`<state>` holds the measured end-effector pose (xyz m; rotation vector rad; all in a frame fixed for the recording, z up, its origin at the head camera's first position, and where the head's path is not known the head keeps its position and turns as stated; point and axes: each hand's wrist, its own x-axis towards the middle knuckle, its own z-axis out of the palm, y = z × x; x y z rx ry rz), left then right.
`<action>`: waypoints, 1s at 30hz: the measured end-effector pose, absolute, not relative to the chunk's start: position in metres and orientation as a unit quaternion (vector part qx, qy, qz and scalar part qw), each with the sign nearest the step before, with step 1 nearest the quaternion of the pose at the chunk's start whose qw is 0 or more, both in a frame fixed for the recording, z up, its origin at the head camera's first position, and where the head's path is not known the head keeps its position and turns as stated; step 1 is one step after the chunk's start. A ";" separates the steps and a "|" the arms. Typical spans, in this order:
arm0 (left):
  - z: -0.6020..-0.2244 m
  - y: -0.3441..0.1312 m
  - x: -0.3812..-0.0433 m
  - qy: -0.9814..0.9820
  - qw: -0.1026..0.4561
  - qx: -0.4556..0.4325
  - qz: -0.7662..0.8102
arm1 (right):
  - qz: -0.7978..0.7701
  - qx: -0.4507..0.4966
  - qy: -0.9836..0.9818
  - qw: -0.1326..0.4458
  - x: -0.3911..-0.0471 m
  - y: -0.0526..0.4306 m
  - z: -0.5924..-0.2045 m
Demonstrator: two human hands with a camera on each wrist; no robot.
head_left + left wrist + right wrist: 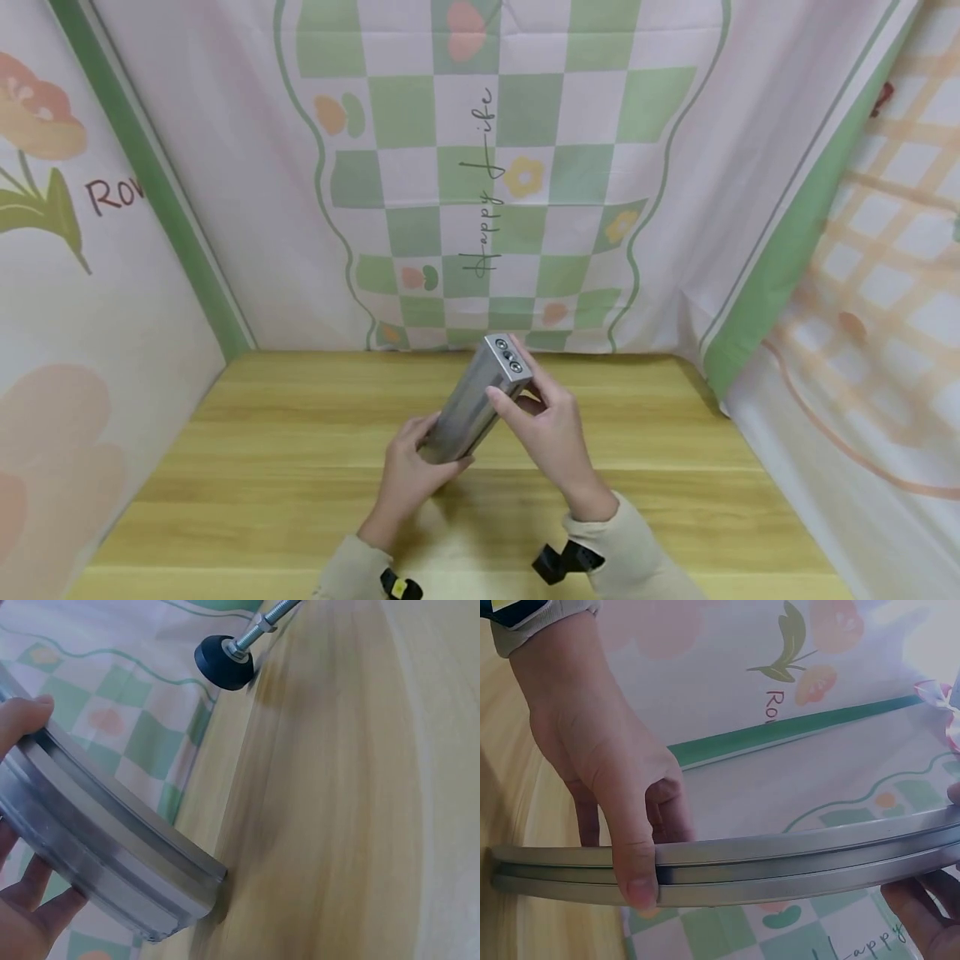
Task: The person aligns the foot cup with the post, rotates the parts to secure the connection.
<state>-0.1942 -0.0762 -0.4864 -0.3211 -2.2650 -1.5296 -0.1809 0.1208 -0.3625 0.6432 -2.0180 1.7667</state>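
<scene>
A silver-grey metal profile bar (468, 400) with grooved sides is held tilted above the wooden table, its upper end leaning away to the right. Round openings show in the flat face at that end. My left hand (412, 467) grips the bar near its lower end, with the thumb across the grooved side (705, 874) in the right wrist view. Near the upper end, my right hand (551, 421) holds it between thumb and fingers. The lower end (184, 904) meets or nearly meets the tabletop in the left wrist view.
A threaded rod with a black rubber foot (225, 664) shows in the left wrist view; its other end is out of frame. Patterned curtains (525, 167) enclose the wooden table (262, 467) at the back and both sides.
</scene>
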 end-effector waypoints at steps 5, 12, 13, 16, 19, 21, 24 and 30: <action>-0.485 -0.076 -0.194 -0.823 0.197 -0.112 -0.520 | 0.618 0.220 -0.723 0.217 -0.178 0.118 -0.360; -0.481 -0.074 -0.193 -0.825 0.185 -0.122 -0.520 | 0.610 0.235 -0.719 0.236 -0.163 0.111 -0.340; -0.481 -0.074 -0.193 -0.822 0.176 -0.125 -0.526 | 0.607 0.235 -0.721 0.237 -0.163 0.111 -0.339; -0.481 -0.075 -0.195 -0.813 0.147 -0.147 -0.544 | 0.599 0.237 -0.726 0.243 -0.165 0.110 -0.340; -0.481 -0.076 -0.195 -0.803 0.126 -0.170 -0.557 | 0.589 0.239 -0.731 0.250 -0.173 0.112 -0.347; -0.480 -0.078 -0.196 -0.800 0.118 -0.175 -0.562 | 0.581 0.242 -0.734 0.254 -0.178 0.114 -0.352; -0.480 -0.080 -0.197 -0.792 0.100 -0.170 -0.578 | 0.582 0.251 -0.732 0.252 -0.183 0.116 -0.355; -0.481 -0.081 -0.197 -0.749 0.035 -0.165 -0.641 | 0.597 0.274 -0.716 0.237 -0.184 0.116 -0.352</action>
